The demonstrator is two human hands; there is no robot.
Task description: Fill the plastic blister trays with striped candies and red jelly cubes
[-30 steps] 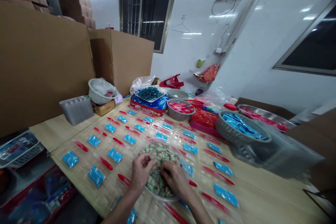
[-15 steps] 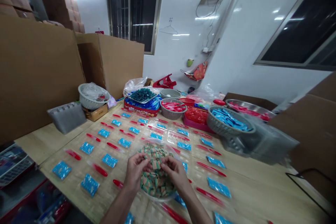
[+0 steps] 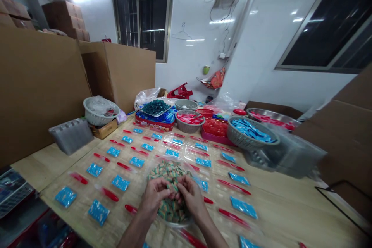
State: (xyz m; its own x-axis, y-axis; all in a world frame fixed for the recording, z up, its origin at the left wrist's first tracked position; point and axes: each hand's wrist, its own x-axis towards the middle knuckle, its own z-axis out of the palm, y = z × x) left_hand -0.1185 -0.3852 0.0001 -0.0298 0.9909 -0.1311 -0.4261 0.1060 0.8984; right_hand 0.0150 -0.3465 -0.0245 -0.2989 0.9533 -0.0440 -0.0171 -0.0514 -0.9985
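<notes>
A round clear bowl (image 3: pixel 177 225) full of small green-and-tan pieces (image 3: pixel 167 169) stands in front of me, on top of the transparent trays. Over its middle, my left hand (image 3: pixel 155 197) and my right hand (image 3: pixel 190 193) come together. Thumbs and fingers of both are pinched around what looks like a small green-and-tan piece (image 3: pixel 173 189), partly covered by the fingertips. Around the bowl, clear trays hold blue printed packets (image 3: pixel 120 183) and red-handled tools (image 3: pixel 109 194) in see-through covers; their exact kind is unclear.
At the back are a grey basket of pink items (image 3: pixel 190 126), a basket of blue items (image 3: pixel 229 124), a red tin (image 3: pixel 154 124) and a steel bowl (image 3: pixel 293 122). Stacked clear trays (image 3: pixel 305 155) lie right; cardboard (image 3: pixel 37 93) borders the left.
My hands have moved closer together, and their fingertips now meet over the bowl. The camera view has shifted slightly. The bowl and the trays have stayed in place.
</notes>
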